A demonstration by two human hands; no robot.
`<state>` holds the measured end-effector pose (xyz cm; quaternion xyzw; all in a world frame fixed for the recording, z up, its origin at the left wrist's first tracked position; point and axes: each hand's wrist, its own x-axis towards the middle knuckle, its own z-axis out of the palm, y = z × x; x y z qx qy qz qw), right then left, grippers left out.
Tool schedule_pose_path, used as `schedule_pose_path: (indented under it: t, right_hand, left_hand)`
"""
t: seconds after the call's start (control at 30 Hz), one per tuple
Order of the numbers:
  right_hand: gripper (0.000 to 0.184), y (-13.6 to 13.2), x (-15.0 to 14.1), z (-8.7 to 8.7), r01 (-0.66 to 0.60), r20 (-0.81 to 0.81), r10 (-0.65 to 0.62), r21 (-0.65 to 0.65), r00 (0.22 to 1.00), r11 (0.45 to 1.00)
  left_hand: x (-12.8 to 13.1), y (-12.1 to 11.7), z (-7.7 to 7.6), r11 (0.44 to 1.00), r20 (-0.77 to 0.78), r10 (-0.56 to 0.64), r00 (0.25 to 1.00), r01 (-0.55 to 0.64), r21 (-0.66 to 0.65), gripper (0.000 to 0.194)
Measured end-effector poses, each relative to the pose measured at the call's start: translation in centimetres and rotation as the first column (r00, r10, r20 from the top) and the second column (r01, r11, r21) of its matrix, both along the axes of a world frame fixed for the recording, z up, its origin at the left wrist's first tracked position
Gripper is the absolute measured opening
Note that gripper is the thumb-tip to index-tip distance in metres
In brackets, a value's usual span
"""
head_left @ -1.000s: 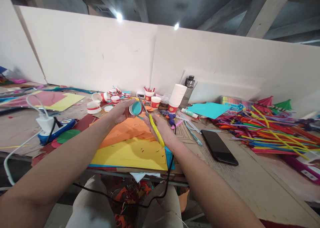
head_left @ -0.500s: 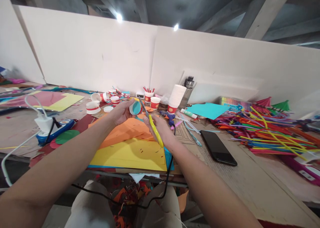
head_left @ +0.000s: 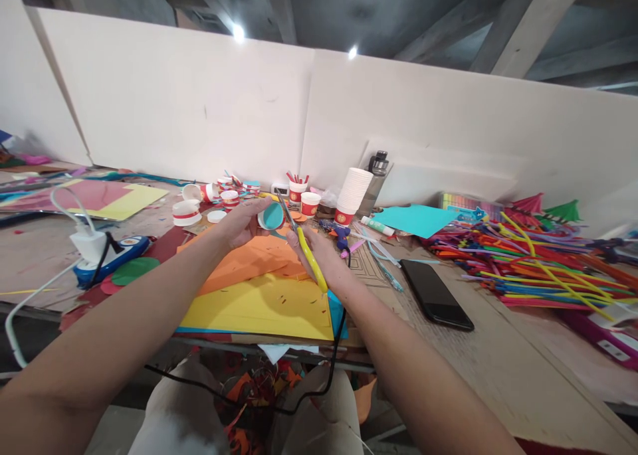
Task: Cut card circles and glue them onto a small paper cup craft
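My left hand (head_left: 242, 224) is closed round a small paper cup (head_left: 272, 216) lying on its side, its teal bottom facing me. My right hand (head_left: 319, 257) grips yellow-handled scissors (head_left: 304, 246), whose blades reach up to the cup's right edge. Both hands hover over a stack of orange paper (head_left: 249, 259) and yellow paper (head_left: 264, 307) on the table.
A black phone (head_left: 436, 294) lies to the right, beside a heap of coloured pipe cleaners (head_left: 538, 262). A stack of white cups (head_left: 351, 196), cut cup pieces (head_left: 187, 212), a glue stick (head_left: 377, 226), teal paper (head_left: 416, 219) and a white charger on a power strip (head_left: 107, 252) surround the work area.
The hands have kept almost the same pose; the cup and scissors have shifted only slightly.
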<state>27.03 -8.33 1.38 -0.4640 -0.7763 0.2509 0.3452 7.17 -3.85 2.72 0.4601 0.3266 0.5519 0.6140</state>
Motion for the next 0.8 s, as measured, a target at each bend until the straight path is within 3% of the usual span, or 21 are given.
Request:
schedule_pose_path:
  t: [0.8]
  right_hand:
    - [0.041, 0.07, -0.12, -0.16, -0.027, -0.068, 0.025, -0.025, 0.997, 0.999]
  left_hand:
    - [-0.1, -0.01, 0.26, 0.999, -0.011, 0.007, 1.0, -0.006, 0.049, 0.021]
